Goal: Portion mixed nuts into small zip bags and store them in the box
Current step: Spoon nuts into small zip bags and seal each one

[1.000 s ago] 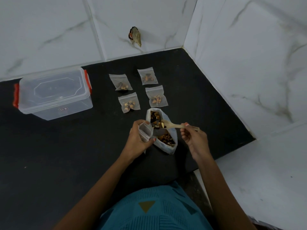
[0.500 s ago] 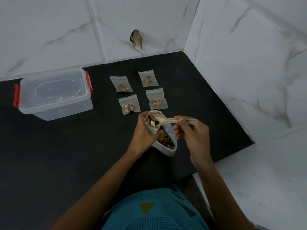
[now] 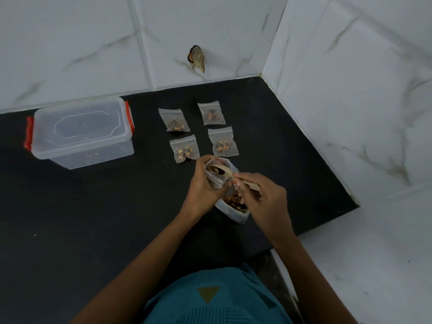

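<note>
My left hand (image 3: 203,185) grips a small clear zip bag (image 3: 214,176) held open above the big bag of mixed nuts (image 3: 235,206). My right hand (image 3: 259,197) pinches a wooden spoon (image 3: 228,173) whose bowl, loaded with nuts, sits inside the small bag's mouth. Several filled small zip bags (image 3: 184,148) lie in two rows just beyond my hands on the black counter (image 3: 93,218). The clear plastic box (image 3: 81,134) with red clips stands shut at the left, lid on.
White marble-look tiled walls (image 3: 350,101) close the counter at the back and right. A small dried leaf-like scrap (image 3: 197,58) sticks to the back wall. The counter's front edge runs by my teal shirt (image 3: 217,298).
The spoon has travelled from the big nut bag into the small bag's mouth. My left hand lifted the small bag up and over the big bag; my right hand moved in closer.
</note>
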`<state>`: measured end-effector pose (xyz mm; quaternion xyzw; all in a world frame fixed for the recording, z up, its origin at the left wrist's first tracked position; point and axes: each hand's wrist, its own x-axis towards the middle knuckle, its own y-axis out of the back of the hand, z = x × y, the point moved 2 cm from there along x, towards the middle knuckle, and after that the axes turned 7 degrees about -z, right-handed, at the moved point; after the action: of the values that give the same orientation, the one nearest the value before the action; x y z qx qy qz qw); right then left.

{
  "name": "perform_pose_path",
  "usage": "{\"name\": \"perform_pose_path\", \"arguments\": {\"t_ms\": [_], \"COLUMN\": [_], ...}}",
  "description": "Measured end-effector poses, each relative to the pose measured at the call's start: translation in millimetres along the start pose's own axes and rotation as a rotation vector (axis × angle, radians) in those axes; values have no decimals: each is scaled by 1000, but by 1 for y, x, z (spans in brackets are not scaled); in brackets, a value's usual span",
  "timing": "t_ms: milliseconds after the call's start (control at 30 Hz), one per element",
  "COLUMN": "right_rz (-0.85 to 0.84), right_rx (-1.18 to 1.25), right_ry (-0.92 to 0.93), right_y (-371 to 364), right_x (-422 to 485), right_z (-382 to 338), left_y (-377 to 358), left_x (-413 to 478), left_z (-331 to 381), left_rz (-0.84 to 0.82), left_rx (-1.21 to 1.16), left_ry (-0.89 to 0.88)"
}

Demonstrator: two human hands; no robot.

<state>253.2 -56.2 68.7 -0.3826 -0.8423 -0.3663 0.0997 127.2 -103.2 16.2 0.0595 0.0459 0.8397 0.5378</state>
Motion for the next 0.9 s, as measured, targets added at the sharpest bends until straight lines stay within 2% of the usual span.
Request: {"name": "perform_pose_path", "arguments": {"t_ms": [200,367,467,600,700,767,800,900], "right_rz": [8,0,62,224,241,231,223,67], "right_rx": [-86,-90,3,428,515,476,405,-7], "right_ry": [169,172,-27,-455,-515,-449,-352,86], "right_y": [-3,-4,0,7,9,8,8,0], "right_x": [-5,-8,-5,0,3,2,1,-7], "right_z": [-1,2,0,0,4,1,-1,-5], "left_y": [2,3,1,2,2,2,3,4], "left_x": [3,5,5,4,5,5,5,6], "left_z": [2,2,4,5,6,7,7,9], "left_rz": [34,41,51,46,41,39,42,62], "left_rx": [8,18,34,32,47,44,37,11], "left_ry": [-16,-8,-18,13,7,10,11,-4]}}
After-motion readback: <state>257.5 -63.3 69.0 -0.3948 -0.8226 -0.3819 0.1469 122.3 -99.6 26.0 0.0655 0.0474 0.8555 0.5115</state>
